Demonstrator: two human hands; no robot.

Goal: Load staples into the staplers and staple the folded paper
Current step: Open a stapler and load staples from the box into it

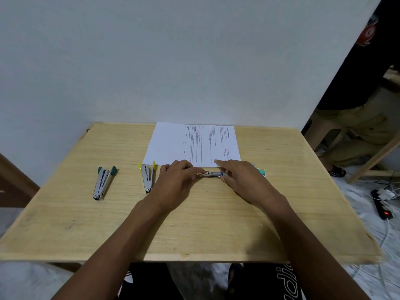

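On table, one sheet, three staplers; left hand, right hand pinching third stapler.

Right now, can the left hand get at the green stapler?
Probably yes. The left hand must first release the blue stapler; the yellow stapler lies between it and the green stapler, but flat, easy to pass over.

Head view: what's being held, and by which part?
The blue stapler, by both ends: left hand pinches the metal left end, right hand holds the blue right end. Green stapler and yellow stapler lie untouched.
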